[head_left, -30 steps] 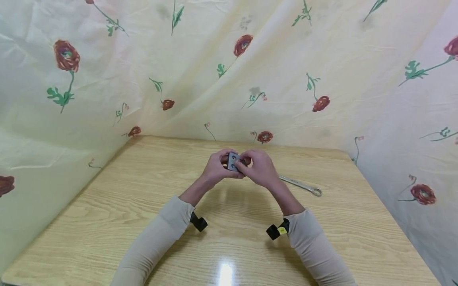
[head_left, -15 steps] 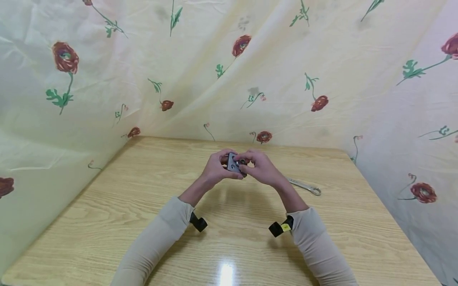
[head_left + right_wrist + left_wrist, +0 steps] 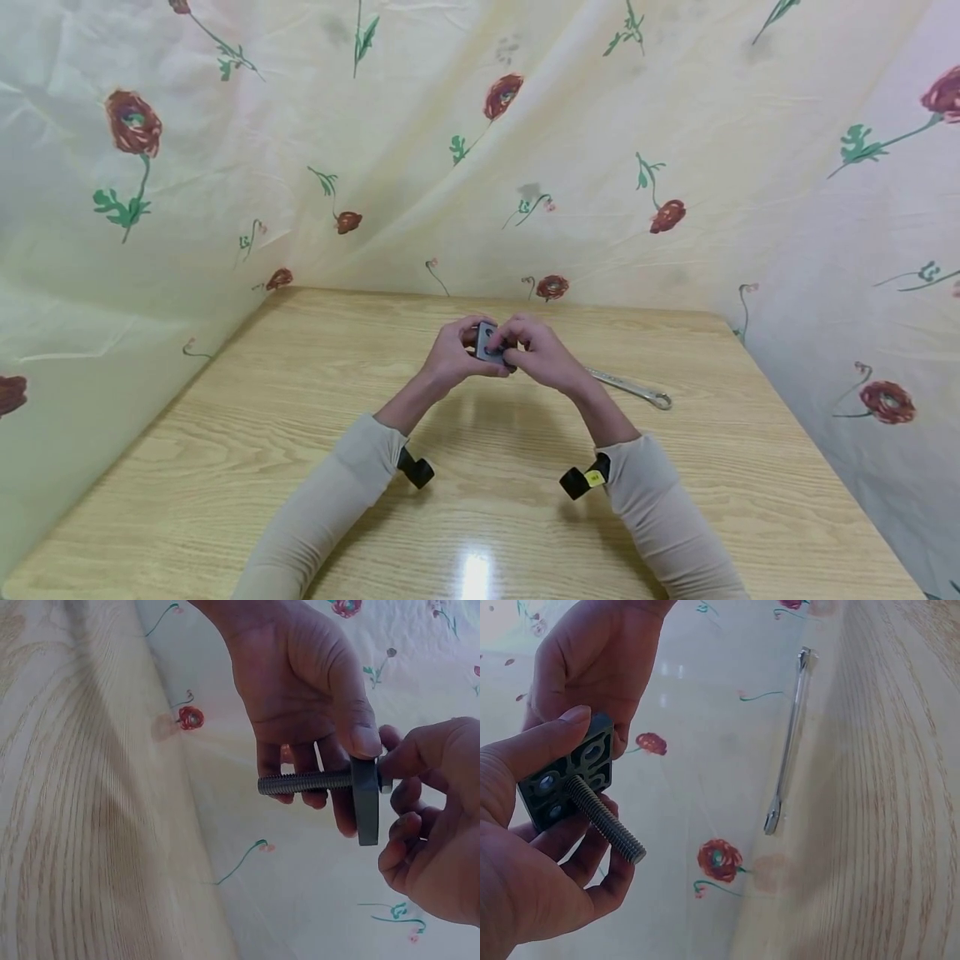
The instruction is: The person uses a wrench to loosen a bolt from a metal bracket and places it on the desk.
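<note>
Nearest the head camera, two beige sleeves [image 3: 330,492] run forward over the wooden surface [image 3: 225,467], each with a small black wrist camera [image 3: 417,468] strapped below the cuff. A bright glare spot lies on the surface between the forearms.

Further out, both hands meet above the middle of the surface. The left hand [image 3: 450,357] grips a dark grey plate [image 3: 484,342] with several round holes: its thumb presses on the plate's top edge and its fingers [image 3: 592,870] curl round behind. In the left wrist view the plate [image 3: 568,777] is held upright, and a threaded bolt [image 3: 604,819] passes through one of its holes, the shank sticking out toward that camera. The right wrist view shows the plate [image 3: 366,799] edge-on, with the bolt [image 3: 307,781] square to it and its head on the far side. The right hand [image 3: 546,358] has its fingers [image 3: 401,825] curled, pinching the bolt head against the plate.

Beyond the hands and to their right, a metal wrench [image 3: 633,388] lies flat on the surface, well apart from the plate.

Farthest back, a cream cloth [image 3: 480,150] printed with red flowers and green stems hangs round the surface on three sides.
</note>
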`<state>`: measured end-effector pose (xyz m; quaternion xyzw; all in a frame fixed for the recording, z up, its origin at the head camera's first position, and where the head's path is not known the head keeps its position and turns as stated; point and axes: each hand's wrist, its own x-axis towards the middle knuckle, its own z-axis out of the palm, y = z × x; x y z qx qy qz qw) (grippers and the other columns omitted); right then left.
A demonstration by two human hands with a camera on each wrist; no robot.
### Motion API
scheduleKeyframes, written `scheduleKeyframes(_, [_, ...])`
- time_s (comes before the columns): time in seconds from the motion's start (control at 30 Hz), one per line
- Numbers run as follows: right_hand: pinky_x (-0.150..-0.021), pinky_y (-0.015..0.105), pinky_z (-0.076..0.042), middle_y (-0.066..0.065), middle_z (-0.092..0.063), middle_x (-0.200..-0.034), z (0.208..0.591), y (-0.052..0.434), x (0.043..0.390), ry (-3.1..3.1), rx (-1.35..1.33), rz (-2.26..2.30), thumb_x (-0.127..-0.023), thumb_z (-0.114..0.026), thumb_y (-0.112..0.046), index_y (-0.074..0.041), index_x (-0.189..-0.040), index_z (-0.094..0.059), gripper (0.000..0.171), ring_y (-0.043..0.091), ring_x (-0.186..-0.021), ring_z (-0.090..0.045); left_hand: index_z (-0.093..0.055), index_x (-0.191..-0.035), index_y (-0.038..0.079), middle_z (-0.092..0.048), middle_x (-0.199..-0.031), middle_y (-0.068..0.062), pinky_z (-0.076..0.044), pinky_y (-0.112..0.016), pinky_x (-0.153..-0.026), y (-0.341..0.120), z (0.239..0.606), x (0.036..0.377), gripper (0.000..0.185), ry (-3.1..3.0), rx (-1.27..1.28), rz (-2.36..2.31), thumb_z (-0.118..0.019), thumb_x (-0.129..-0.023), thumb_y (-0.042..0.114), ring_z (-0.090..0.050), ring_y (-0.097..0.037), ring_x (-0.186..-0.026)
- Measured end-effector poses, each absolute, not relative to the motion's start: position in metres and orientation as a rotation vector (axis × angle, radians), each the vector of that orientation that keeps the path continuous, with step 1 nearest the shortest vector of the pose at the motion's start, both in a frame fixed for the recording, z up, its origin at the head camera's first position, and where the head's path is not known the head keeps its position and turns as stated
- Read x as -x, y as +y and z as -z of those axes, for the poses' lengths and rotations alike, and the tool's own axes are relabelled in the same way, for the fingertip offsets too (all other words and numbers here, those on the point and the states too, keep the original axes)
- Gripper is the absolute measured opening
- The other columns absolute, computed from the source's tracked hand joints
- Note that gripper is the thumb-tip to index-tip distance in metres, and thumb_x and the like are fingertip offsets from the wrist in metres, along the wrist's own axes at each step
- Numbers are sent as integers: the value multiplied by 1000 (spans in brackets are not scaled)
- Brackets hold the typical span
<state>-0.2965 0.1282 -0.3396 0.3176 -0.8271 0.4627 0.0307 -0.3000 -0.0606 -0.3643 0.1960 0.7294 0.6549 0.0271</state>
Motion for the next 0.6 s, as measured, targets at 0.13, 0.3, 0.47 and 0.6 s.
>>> scheduleKeyframes(0.13, [-72, 32, -38, 8, -60, -92, 335, 129, 294, -2534, -748, -1399, -93, -65, -13, -6, -97, -67, 8, 22, -82, -48, -58, -128, 5, -70, -120, -21, -56, -26, -76, -62, 362, 298, 66, 2286, -584, -2005, -86, -69, -3, -65, -17, -97])
scheduleKeyframes(0.3, [-54, 29, -33, -1, -44, -62, 332, 128, 289, -2656, -505, -1102, -99, -57, -48, -11, -71, -57, 46, 17, -56, -41, -59, -129, 7, -71, -119, -20, -55, -26, -78, -61, 363, 297, 67, 2347, -595, -1966, -88, -69, 1, -66, -20, -99])
scheduleKeyframes(0.47, [-47, 28, -32, -3, -46, -54, 335, 118, 286, -2820, -450, -869, -98, -42, -67, -15, -64, -58, 64, 15, -49, -43, -60, -127, 8, -71, -118, -19, -57, -28, -79, -60, 364, 297, 65, 2352, -628, -1956, -88, -69, 1, -68, -20, -100])
scheduleKeyframes(0.6, [-47, 28, -35, 0, -55, -56, 338, 111, 285, -2827, -432, -757, -98, -42, -66, -16, -64, -64, 64, 17, -50, -49, -59, -127, 7, -71, -119, -20, -58, -29, -78, -59, 365, 297, 65, 2348, -638, -1946, -88, -69, -1, -68, -21, -101])
